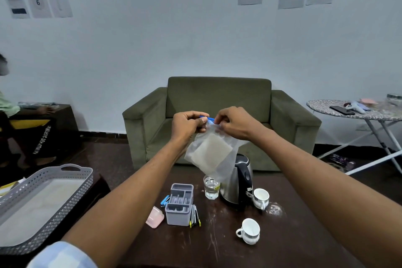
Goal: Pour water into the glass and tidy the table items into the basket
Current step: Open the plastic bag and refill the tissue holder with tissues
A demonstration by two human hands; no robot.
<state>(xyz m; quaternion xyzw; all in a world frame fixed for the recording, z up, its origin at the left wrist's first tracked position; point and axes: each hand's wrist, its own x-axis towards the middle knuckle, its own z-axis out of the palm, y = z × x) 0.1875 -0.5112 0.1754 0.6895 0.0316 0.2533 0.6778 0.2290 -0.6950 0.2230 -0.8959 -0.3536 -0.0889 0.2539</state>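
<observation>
I pinch the bag (212,154) top with my left hand (187,124) and right hand (233,123), above the filled glass (211,187) (basket (46,202) waits left); a slip could knock it over.

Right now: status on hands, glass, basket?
Left hand and right hand both pinching zip bag top, raised over table. Glass holds water. Basket on left, no table items in it.

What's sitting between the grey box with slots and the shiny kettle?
In the head view, a clear glass with some water stands between the grey organizer and the kettle, close beside the kettle. The rest of that stretch is bare tabletop.
</observation>
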